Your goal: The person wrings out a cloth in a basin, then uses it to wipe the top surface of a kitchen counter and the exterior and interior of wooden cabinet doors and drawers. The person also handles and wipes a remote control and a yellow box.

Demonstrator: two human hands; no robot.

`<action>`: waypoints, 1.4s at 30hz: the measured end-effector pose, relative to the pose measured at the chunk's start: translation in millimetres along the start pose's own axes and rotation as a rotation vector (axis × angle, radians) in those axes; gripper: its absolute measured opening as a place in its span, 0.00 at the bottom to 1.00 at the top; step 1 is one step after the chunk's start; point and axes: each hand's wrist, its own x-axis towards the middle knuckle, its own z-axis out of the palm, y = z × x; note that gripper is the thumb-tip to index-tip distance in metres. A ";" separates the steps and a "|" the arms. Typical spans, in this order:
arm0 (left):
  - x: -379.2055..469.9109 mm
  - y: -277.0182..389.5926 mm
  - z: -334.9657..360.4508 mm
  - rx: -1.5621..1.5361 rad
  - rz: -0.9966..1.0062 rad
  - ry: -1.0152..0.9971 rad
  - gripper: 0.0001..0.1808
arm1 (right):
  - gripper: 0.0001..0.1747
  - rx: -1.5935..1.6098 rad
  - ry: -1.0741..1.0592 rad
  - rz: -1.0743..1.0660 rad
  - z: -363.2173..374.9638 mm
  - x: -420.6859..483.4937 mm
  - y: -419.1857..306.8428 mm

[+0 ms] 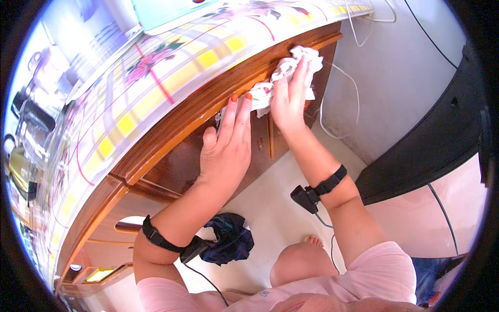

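Note:
A crumpled white cloth with a printed pattern [264, 93] lies against the front of a brown wooden cabinet [171, 163], just under its top edge. My right hand [290, 97] presses on the cloth with its fingers stretched along it; whether they grip it cannot be told. My left hand [230, 144] is at the cloth's left end, two fingertips with orange nails at its edge and the palm towards the cabinet front. What lies beneath the left fingers is partly hidden. Each forearm wears a black strap with a small device.
A flowered, checked cover [167, 74] lies over the cabinet top, with a light blue object [171, 13] at the back. Thin white cables [358, 101] hang by the wall at right. A large black object [425, 128] stands right. Dark fabric [230, 245] lies on the floor.

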 end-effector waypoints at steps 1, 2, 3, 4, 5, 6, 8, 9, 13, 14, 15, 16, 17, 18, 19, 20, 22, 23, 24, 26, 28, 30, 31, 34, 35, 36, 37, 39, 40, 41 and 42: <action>-6.3 -5.3 -4.9 0.016 -0.013 0.004 0.43 | 0.35 -0.090 -0.068 -0.141 -5.6 4.3 -22.8; -12.2 -16.7 -13.5 -0.046 -0.040 0.012 0.44 | 0.34 0.092 -0.120 -0.204 -3.0 5.3 -45.6; -20.5 -27.0 -21.3 -0.066 -0.084 -0.015 0.44 | 0.33 0.093 -0.177 -0.301 -0.7 4.9 -65.9; -29.0 -35.1 -28.6 -0.084 -0.105 -0.029 0.43 | 0.30 0.106 -0.273 -0.297 -1.5 2.6 -80.8; -38.4 -41.9 -35.4 -0.101 -0.124 -0.044 0.43 | 0.28 0.287 -0.263 -0.304 2.9 -4.9 -85.9; -47.3 -48.2 -41.3 -0.106 -0.122 -0.038 0.43 | 0.28 0.275 -0.358 -0.389 -2.3 -7.6 -85.3; -61.3 -59.7 -46.0 -0.066 -0.161 -0.027 0.43 | 0.29 0.359 -0.485 -0.578 -1.4 -7.7 -77.5; -60.1 -64.5 -45.4 -0.059 -0.161 -0.027 0.43 | 0.30 0.452 -0.516 -0.686 3.0 -1.8 -71.1; -48.9 -75.8 -34.1 0.064 -0.197 0.047 0.38 | 0.40 -0.068 -0.361 -0.554 -3.9 42.3 -35.6; -33.7 -70.9 -30.6 0.031 -0.171 0.044 0.37 | 0.44 -0.166 -0.311 -0.554 -7.0 46.7 -16.9; -18.1 -67.3 -34.8 0.066 -0.173 0.028 0.36 | 0.44 -0.234 -0.258 -0.532 -4.9 45.9 -10.5; -0.4 -57.0 -31.3 -0.066 -0.192 0.086 0.35 | 0.45 -0.289 -0.266 -0.396 -5.7 40.7 6.6; 17.3 -44.7 -19.9 -0.109 -0.202 0.198 0.33 | 0.46 -0.183 -0.146 -0.453 -6.4 38.5 27.7; 29.0 -36.2 -19.0 -0.122 -0.204 0.250 0.31 | 0.48 -0.206 -0.105 -0.336 -4.2 31.9 30.5; 34.5 -31.4 -18.7 -0.145 -0.200 0.304 0.28 | 0.45 -0.181 -0.101 -0.323 -2.7 29.9 30.1; 34.2 -32.0 -15.4 -0.119 -0.226 0.282 0.28 | 0.43 -0.159 -0.115 -0.273 3.7 23.5 17.4; 30.8 -31.3 -7.5 -0.163 -0.232 0.458 0.26 | 0.42 -0.150 -0.140 -0.232 2.4 16.9 -4.6; 20.4 -37.5 -5.7 -0.153 -0.247 0.448 0.26 | 0.43 -0.094 -0.163 -0.203 4.1 14.7 -21.8; 7.5 -47.5 -4.8 -0.198 -0.224 0.428 0.25 | 0.44 -0.042 -0.181 -0.175 7.2 10.2 -36.6; -18.8 -68.4 -14.3 -0.071 -0.187 0.361 0.24 | 0.46 -0.063 -0.246 -0.269 12.0 -3.6 -55.1; -51.7 -87.3 -27.6 -0.009 -0.194 0.232 0.25 | 0.47 -0.103 -0.319 -0.399 20.5 -17.6 -73.4; -80.4 -105.5 -39.3 0.001 -0.218 0.116 0.29 | 0.42 -0.060 -0.491 -0.321 20.7 -21.4 -116.0; -91.1 -111.5 -42.6 0.024 -0.247 0.067 0.30 | 0.40 -0.034 -0.450 -0.403 27.7 -27.8 -125.8; -148.5 -126.8 -49.3 0.032 -0.350 -0.026 0.33 | 0.29 0.065 -0.417 -0.554 48.0 -41.7 -174.6; -164.3 -131.0 -51.1 0.040 -0.358 -0.009 0.39 | 0.26 0.084 -0.388 -0.653 54.7 -52.4 -184.2; -173.5 -132.7 -52.1 0.051 -0.342 -0.032 0.44 | 0.23 0.209 -0.407 -0.648 60.3 -59.0 -192.5; -183.3 -134.2 -48.2 0.053 -0.345 -0.037 0.48 | 0.20 0.356 -0.419 -0.644 65.2 -62.2 -199.6; -190.5 -131.4 -36.4 -0.062 -0.414 0.024 0.48 | 0.16 0.492 -0.320 -0.670 71.6 -63.4 -196.7; -189.0 -127.4 -31.6 -0.063 -0.405 0.030 0.48 | 0.14 0.491 -0.287 -0.691 74.3 -65.7 -189.1; -184.9 -121.9 -27.4 -0.090 -0.410 0.044 0.51 | 0.14 0.482 -0.280 -0.692 74.1 -65.9 -181.2; -183.7 -116.4 -24.5 -0.111 -0.419 0.051 0.55 | 0.13 0.435 -0.290 -0.740 71.2 -66.1 -175.3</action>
